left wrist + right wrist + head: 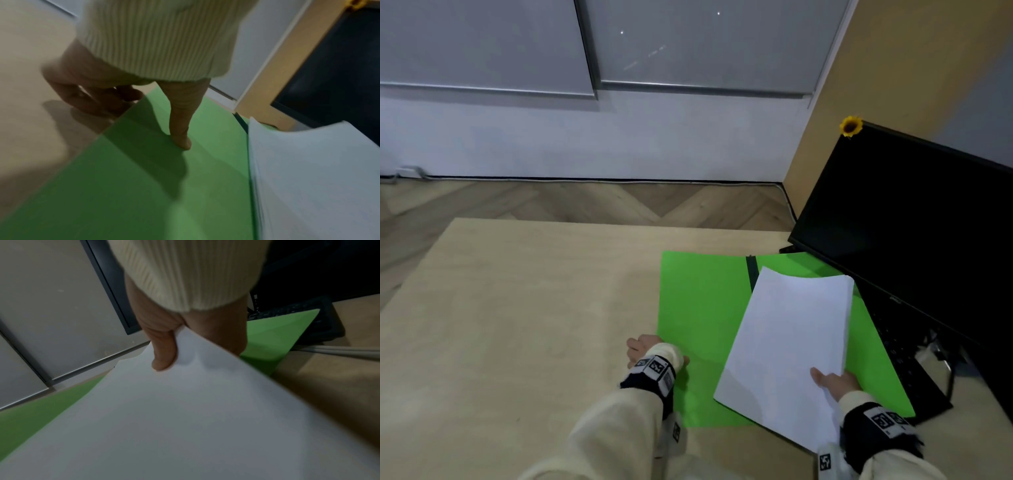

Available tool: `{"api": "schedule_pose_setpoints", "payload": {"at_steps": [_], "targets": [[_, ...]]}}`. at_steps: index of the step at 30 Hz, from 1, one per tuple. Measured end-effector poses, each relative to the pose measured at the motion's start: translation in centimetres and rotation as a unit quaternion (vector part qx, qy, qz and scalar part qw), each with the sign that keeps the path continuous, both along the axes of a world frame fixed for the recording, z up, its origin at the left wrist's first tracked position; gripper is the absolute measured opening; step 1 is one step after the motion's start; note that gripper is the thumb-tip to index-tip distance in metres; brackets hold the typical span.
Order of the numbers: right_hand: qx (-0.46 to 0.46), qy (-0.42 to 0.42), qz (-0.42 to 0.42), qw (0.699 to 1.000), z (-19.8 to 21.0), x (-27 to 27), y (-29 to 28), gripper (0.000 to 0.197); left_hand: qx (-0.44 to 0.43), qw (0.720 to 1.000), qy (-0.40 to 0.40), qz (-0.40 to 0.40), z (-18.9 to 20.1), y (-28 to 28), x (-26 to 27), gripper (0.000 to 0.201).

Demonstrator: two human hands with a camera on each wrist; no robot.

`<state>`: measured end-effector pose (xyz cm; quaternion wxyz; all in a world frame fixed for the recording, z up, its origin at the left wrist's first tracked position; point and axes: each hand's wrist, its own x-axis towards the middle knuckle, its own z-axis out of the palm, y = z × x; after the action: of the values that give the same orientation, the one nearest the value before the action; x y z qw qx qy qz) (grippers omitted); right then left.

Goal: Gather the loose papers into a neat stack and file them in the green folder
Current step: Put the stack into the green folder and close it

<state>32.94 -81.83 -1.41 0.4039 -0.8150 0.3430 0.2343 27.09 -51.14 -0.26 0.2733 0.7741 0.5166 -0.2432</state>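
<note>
The green folder (698, 301) lies open and flat on the wooden table, a dark strip down its middle. My left hand (645, 349) is at the folder's left edge. In the left wrist view its thumb (182, 138) lies on the green cover (133, 186) and its curled fingers (98, 100) sit at the edge. My right hand (832, 380) grips the near right corner of a thick stack of white papers (791, 335), thumb on top. The stack hangs tilted over the folder's right half. In the right wrist view the stack (185, 418) fills the frame, thumb (164, 353) on it.
A black monitor (911, 222) with a small sunflower (851, 126) on its corner stands at the right. A black keyboard (907, 359) lies partly under the folder's right edge. Bare table (517, 308) stretches to the left; its far edge drops to the floor.
</note>
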Motion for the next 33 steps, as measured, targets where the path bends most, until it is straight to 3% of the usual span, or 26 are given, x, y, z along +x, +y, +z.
{"api": "schedule_pose_setpoints", "payload": {"at_steps": [1, 3, 5, 8, 10, 12, 14, 20, 25, 33], "targets": [[0.006, 0.001, -0.002, 1.000, 0.2, 0.0, 0.0, 0.082, -0.008, 0.999, -0.040, 0.014, 0.2, 0.5, 0.0, 0.097], [0.020, 0.002, -0.017, 1.000, 0.4, 0.3, -0.2, 0.080, -0.043, 0.996, -0.071, -0.045, 0.8, 2.0, -0.1, 0.074], [0.043, -0.018, -0.012, 0.999, 1.0, 0.4, 0.0, 0.077, -0.120, 0.985, -0.111, -0.049, 1.9, 4.1, -0.1, 0.059], [0.076, -0.024, 0.014, 0.997, -1.5, 1.6, -1.0, 0.091, -0.148, 0.971, -0.183, 0.035, 4.6, 7.3, -0.5, 0.053], [0.099, -0.011, 0.031, 0.995, -2.9, 2.2, -0.8, 0.073, -0.158, 0.953, -0.246, 0.081, 6.4, 9.7, -1.3, 0.050], [0.112, 0.008, 0.051, 0.992, -0.7, 1.9, 2.0, 0.062, -0.148, 0.943, -0.287, 0.081, 7.9, 12.1, -2.6, 0.048], [0.112, 0.014, 0.070, 0.991, 0.4, 1.9, 5.0, 0.069, -0.132, 0.938, -0.314, 0.069, 9.2, 14.3, -4.1, 0.050], [0.107, 0.010, 0.127, 0.986, 1.3, 1.4, 14.0, 0.085, -0.087, 0.943, -0.317, 0.040, 11.7, 18.2, -6.6, 0.059], [0.077, 0.019, 0.179, 0.981, 1.7, 1.5, 19.8, 0.080, -0.073, 0.946, -0.311, 0.046, 12.1, 19.8, -8.1, 0.059], [0.010, 0.030, 0.220, 0.975, 1.2, 1.2, 23.0, 0.076, -0.070, 0.949, -0.307, 0.035, 13.0, 20.9, -8.7, 0.060]]}}
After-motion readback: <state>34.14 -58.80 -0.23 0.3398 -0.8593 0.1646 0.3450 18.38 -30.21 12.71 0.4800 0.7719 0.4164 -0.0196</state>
